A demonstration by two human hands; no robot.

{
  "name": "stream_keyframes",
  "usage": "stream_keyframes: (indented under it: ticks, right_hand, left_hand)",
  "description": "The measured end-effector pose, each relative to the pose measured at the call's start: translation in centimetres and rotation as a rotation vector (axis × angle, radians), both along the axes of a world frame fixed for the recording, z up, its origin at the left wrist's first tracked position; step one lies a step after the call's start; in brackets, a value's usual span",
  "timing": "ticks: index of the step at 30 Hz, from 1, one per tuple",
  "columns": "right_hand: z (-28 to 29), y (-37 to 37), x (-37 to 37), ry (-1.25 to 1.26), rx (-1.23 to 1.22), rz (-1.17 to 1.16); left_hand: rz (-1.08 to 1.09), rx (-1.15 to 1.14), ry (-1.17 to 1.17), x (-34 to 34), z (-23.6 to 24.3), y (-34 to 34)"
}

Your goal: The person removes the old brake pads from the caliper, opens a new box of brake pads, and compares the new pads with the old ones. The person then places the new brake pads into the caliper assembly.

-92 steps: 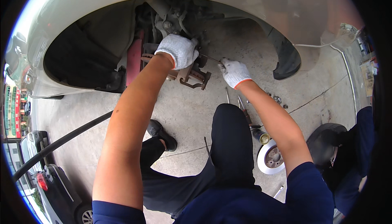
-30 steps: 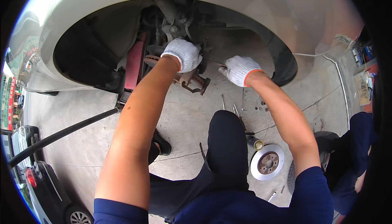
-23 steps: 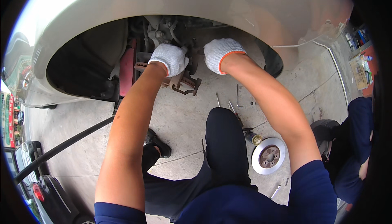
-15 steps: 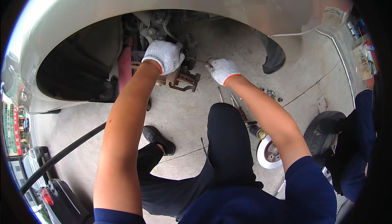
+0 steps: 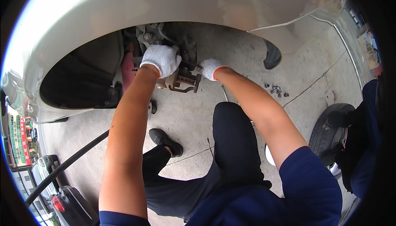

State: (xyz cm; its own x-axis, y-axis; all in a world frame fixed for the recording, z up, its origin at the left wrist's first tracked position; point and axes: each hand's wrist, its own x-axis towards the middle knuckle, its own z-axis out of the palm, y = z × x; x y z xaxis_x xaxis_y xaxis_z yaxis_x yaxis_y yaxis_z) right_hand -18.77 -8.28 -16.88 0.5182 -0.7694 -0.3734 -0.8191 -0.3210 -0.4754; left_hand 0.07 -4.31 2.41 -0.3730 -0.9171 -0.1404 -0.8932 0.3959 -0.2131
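A black hose runs across the concrete floor, well left of the work. The left hand, in a white knit glove, closes its grip over the top of the brake caliper, a rusty brown metal bracket with squared arms hanging under the pale car's wheel arch. Just right of that grip, the right hand, gloved alike with an orange cuff, pinches a thin dark tool pointed into the hub. Loose nuts lie farther right, a tyre beyond.

Loose nuts, tyre, black hose
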Motion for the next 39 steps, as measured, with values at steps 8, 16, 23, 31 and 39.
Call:
stream_keyframes:
  ticks: [8, 16, 23, 31, 39]
  right_hand:
    - [18.0, 3.9, -1.7, 0.304, -0.151, 0.171]
    - [12.6, 4.9, -4.1, 0.121, -0.263, -0.011]
    - [1.9, 3.7, -1.2, -0.039, -0.13, -0.112]
    - [0.4, 1.4, 0.2, -0.031, 0.105, -0.046]
    - [-1.4, 1.0, 1.6, 0.172, 0.024, 0.052]
  left_hand:
    - [0.058, 0.037, -0.008, 2.2, 0.6, 1.4]
    - [0.035, 0.015, -0.007, 1.5, -0.1, 1.2]
    - [0.051, 0.052, -0.044, 0.6, 0.6, 1.1]
    - [0.039, 0.003, 0.037, 2.1, -0.5, 1.2]
    - [0.038, 0.027, 0.086, 2.4, -0.2, 1.8]
